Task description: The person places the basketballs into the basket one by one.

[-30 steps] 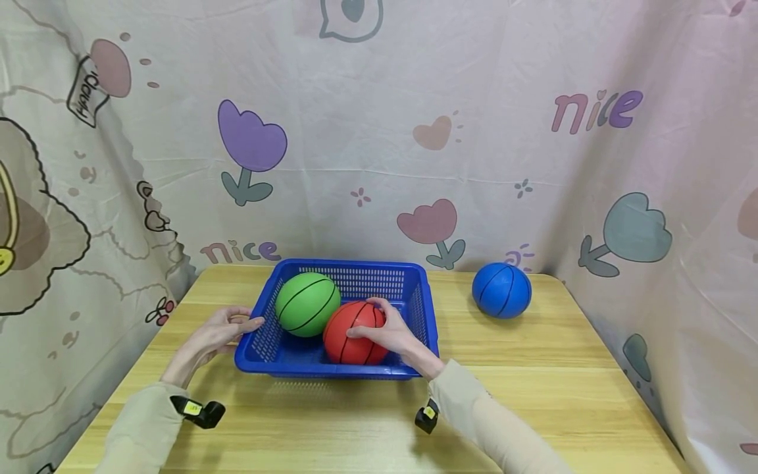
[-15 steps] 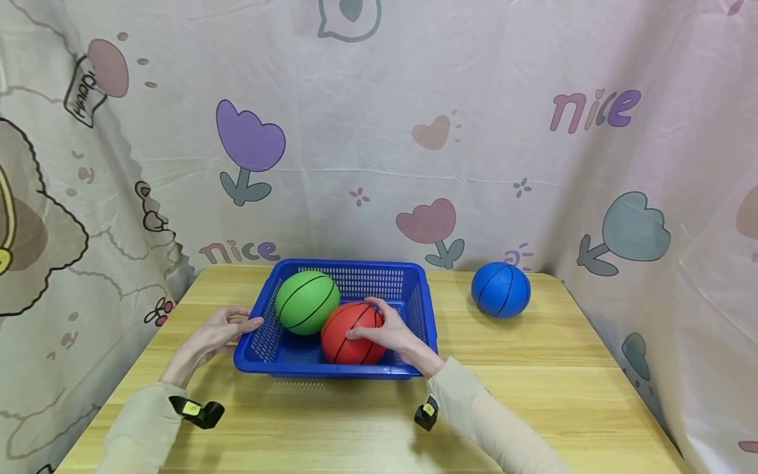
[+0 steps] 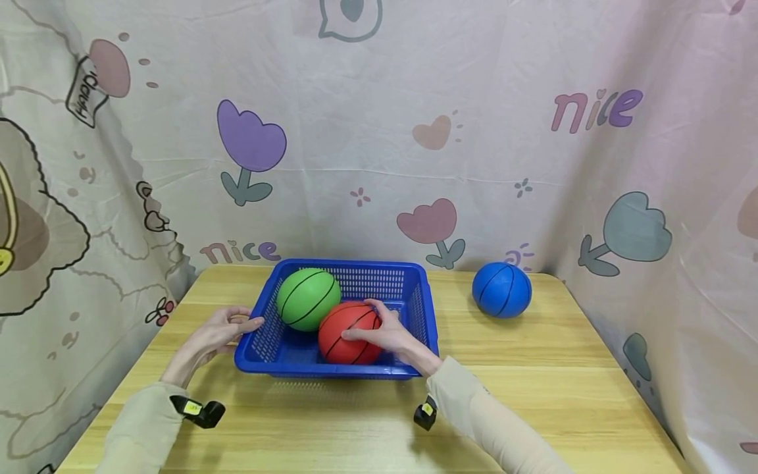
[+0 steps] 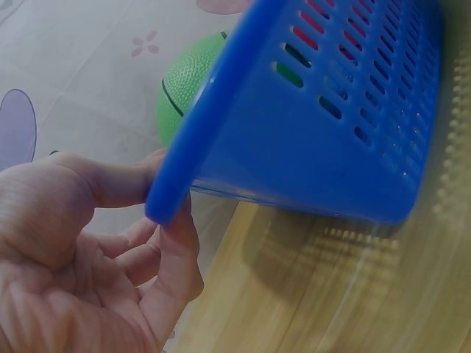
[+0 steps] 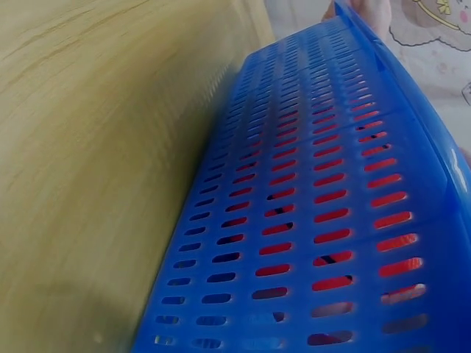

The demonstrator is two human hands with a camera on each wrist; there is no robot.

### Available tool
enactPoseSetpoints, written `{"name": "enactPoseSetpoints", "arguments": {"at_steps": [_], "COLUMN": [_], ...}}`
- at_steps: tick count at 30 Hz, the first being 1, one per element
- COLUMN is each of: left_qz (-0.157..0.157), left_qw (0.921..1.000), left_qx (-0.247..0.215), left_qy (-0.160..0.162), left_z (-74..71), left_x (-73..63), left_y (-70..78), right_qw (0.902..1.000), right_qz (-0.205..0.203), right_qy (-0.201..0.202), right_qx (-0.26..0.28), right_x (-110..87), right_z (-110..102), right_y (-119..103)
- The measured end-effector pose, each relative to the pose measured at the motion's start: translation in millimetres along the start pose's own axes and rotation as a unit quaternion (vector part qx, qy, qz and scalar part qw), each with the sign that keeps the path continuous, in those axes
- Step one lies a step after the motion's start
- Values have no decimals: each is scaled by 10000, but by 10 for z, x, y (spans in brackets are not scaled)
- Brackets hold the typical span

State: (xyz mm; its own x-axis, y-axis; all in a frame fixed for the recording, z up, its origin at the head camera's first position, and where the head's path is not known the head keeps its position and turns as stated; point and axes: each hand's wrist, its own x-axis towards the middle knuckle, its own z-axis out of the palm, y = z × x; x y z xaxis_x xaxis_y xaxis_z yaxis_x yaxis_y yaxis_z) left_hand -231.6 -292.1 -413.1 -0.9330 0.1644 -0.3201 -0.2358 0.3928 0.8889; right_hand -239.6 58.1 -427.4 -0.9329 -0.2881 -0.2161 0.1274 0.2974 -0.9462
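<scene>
A blue plastic basket (image 3: 331, 370) with slotted walls stands on the table, holding two toy basketballs. My left hand (image 3: 220, 332) pinches its left rim; in the left wrist view the thumb of the left hand (image 4: 88, 243) lies on one side of the rim and fingers on the other. Inside, my right hand (image 3: 392, 334) grips the red basketball (image 3: 342, 339) from its right side, thumb toward the front and fingers toward the back. The green basketball (image 3: 308, 299) sits behind and left of the red one, seemingly touching it. From the right wrist, the basket's wall (image 5: 294, 206) hides most of the red ball.
A blue basketball (image 3: 502, 289) lies on the wooden table (image 3: 533, 395) near the back right corner, apart from the basket. Behind the table hangs a printed curtain (image 3: 355, 151), which also runs along both sides.
The red basketball has shifted slightly left inside the basket with my right hand. The green basketball has turned and edged slightly back. My left hand and the basket stay put.
</scene>
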Motion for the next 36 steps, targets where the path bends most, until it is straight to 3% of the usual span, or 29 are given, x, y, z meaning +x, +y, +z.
{"name": "enactPoseSetpoints", "arguments": {"at_steps": [13, 25, 36], "left_qz": [-8, 17, 31], "left_qw": [10000, 10000, 10000], "left_qx": [33, 10, -27], "left_qy": [33, -13, -21], "left_z": [-3, -7, 2], "left_x": [-1, 6, -6], "left_y": [11, -10, -4], "right_qw": [9996, 9995, 9981], "right_qz": [-105, -192, -359], "right_qy": [-253, -79, -475], "right_qx": [-78, -239, -183], "right_x": [-18, -15, -8], "right_z": [-60, -25, -41], "right_y": [-14, -15, 21]}}
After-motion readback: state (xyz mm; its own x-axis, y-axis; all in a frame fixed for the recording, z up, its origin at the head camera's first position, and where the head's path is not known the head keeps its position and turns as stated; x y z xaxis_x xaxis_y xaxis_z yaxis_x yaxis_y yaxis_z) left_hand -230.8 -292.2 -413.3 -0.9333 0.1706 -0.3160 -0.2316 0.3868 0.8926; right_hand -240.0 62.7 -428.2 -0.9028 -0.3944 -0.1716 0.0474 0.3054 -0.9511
